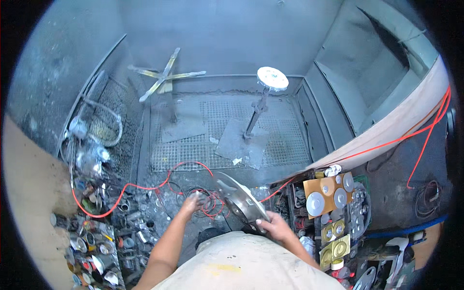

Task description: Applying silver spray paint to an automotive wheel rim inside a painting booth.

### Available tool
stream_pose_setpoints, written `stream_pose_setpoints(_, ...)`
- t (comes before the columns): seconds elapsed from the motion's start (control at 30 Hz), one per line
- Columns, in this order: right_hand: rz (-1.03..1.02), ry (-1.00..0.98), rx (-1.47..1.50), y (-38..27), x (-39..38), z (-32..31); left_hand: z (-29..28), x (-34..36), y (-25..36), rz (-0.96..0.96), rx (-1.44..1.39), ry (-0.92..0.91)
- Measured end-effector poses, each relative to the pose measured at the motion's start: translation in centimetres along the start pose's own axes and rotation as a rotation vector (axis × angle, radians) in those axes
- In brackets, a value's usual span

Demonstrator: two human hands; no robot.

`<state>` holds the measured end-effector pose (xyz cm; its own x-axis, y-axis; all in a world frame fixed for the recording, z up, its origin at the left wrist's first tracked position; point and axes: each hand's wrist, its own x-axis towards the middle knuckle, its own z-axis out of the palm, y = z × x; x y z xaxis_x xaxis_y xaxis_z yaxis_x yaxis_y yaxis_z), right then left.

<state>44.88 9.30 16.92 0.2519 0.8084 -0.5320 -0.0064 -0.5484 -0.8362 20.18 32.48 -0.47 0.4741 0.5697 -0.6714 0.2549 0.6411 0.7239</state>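
the right hand (275, 226) is clamped on a big round metal thing (240, 203), pinching it at its low right edge, with the thumb on the near side. the round thing is up in front of the person's belly, over the floor. it is tilted, and its top left edge points away from the body. the left hand (194, 203) is near its left edge, but there is a gap between them. the left fingers are bent and blurry, so i cannot tell if they are pressed together or hold something small.

a red hose (130, 186) bends across the floor, with loops behind the left hand. past that is a floor grate (208, 113). a stand (256, 113) is on its right half, with a white round plate (273, 77) on top. a cross-shaped stand (165, 77) is by the grate's top left corner. lots of cans (105, 248) sit on the left. on the right, a brown card (314, 186) has silver discs (315, 204) near its bottom corners.
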Motion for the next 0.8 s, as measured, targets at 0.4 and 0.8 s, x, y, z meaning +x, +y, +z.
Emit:
stream_pose_setpoints(0.4, -0.199, -0.037, -0.256, -5.9, 8.1, -5.2, 4.9, 2.1, 1.1, -0.123, -0.473, 0.108)
stream_pose_setpoints(0.8, 0.161, 0.165, -0.426, 7.0, 10.5, -1.8, -2.6, 4.2, 2.0, -0.120, 0.318, 0.059)
